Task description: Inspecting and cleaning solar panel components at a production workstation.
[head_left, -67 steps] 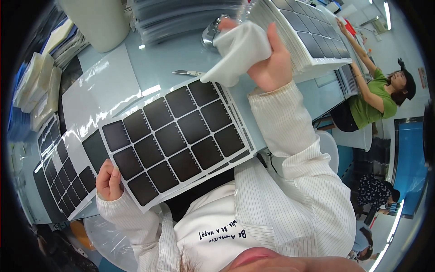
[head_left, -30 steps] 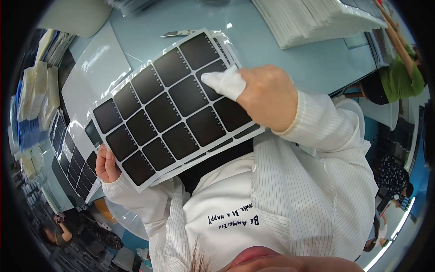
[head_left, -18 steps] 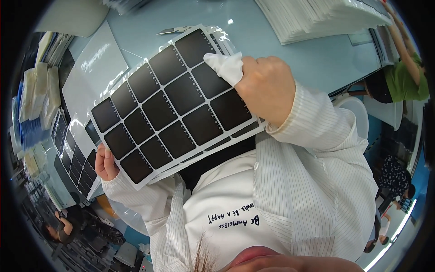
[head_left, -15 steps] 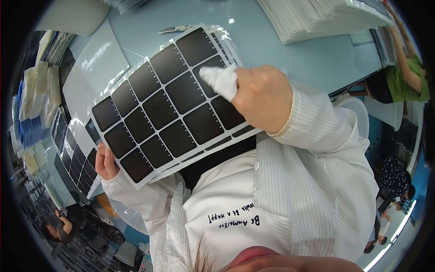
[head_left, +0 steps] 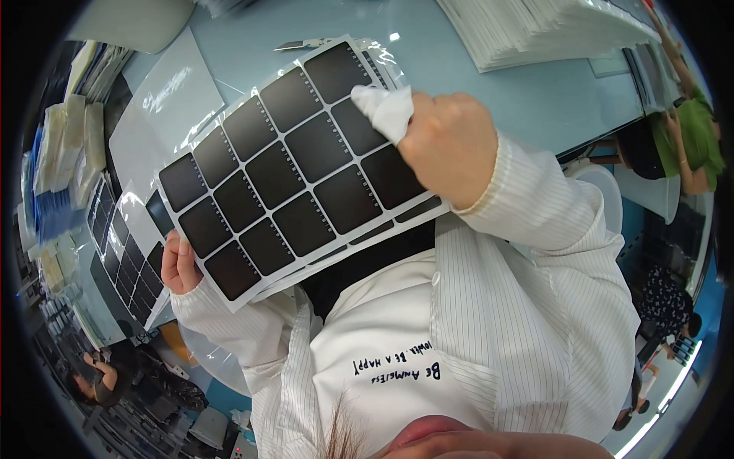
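A white-bordered sheet bearing rows of dark, rounded square panels lies tilted in front of me. My left hand grips its lower left edge, fingers curled over the border. Over the sheet's right part is my right hand, closed around a white cloth whose tip sticks out toward the upper right panels. Whether the cloth touches the surface I cannot tell. Beneath this sheet, edges of another dark-panelled sheet show along the near right side.
A utility knife lies beyond the sheet on the pale blue table. A thick stack of white sheets stands far right. White paper and more dark-panelled sheets are at left. Other people are at the right and lower left.
My right hand with the cloth has moved slightly away from me and to the right across the panels. The sheet and my left hand have shifted slightly; both grips are kept.
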A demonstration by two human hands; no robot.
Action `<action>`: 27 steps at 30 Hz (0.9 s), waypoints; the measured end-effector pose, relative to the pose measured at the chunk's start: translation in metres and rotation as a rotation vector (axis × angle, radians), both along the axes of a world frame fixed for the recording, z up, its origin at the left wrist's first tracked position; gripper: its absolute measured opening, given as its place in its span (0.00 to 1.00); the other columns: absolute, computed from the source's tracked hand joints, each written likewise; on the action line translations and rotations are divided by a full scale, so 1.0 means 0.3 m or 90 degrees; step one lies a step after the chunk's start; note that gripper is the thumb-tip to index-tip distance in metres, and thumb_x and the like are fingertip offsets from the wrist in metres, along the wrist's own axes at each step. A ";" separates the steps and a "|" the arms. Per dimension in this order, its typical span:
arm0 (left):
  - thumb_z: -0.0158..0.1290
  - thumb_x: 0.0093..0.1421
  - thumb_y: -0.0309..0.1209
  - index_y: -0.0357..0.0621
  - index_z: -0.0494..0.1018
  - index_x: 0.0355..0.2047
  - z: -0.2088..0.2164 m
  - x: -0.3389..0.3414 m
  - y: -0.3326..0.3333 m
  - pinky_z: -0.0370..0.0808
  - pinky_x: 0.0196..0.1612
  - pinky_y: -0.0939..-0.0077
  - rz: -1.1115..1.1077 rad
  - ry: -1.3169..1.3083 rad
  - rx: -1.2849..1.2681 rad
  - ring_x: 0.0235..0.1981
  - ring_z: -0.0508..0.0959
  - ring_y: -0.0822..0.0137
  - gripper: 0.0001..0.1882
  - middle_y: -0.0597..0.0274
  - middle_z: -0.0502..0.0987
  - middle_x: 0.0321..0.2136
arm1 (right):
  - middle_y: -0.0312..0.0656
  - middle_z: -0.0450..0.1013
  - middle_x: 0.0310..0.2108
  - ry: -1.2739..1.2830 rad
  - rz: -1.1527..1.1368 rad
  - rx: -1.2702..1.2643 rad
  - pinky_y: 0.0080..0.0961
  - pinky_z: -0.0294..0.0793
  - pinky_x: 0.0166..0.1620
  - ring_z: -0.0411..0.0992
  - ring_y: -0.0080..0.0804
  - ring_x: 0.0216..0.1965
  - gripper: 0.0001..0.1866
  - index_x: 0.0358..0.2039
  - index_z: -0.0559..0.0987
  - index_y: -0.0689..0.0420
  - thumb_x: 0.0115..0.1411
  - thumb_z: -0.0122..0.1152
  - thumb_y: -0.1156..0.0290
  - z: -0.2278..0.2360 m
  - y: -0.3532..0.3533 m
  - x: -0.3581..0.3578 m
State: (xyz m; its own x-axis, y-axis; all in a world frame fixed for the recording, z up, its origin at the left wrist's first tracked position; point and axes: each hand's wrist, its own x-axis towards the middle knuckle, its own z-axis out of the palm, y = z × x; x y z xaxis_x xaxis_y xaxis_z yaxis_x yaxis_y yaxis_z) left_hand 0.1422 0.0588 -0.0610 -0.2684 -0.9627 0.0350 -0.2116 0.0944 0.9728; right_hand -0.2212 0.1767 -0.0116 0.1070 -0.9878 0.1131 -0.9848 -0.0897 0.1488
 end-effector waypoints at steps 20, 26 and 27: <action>0.43 0.58 0.23 0.37 0.64 0.20 0.008 -0.023 0.003 0.55 0.32 0.83 -0.064 0.018 -0.067 0.25 0.59 0.77 0.09 0.68 0.63 0.22 | 0.44 0.70 0.20 -0.063 -0.159 -0.131 0.35 0.69 0.23 0.71 0.44 0.20 0.06 0.29 0.76 0.57 0.50 0.54 0.74 0.024 -0.098 -0.153; 0.44 0.58 0.23 0.38 0.63 0.20 0.018 -0.046 0.008 0.55 0.31 0.84 -0.075 0.046 -0.064 0.24 0.59 0.77 0.10 0.68 0.62 0.22 | 0.42 0.71 0.32 -0.054 -0.133 -0.294 0.32 0.71 0.31 0.72 0.40 0.30 0.07 0.28 0.75 0.59 0.48 0.60 0.72 0.012 -0.234 -0.176; 0.44 0.59 0.24 0.38 0.63 0.20 0.016 -0.047 0.005 0.56 0.32 0.83 -0.086 0.042 -0.052 0.25 0.59 0.77 0.10 0.68 0.62 0.22 | 0.41 0.70 0.35 -0.067 -0.080 -0.323 0.30 0.71 0.33 0.71 0.40 0.32 0.09 0.30 0.76 0.60 0.47 0.62 0.72 0.000 -0.233 -0.187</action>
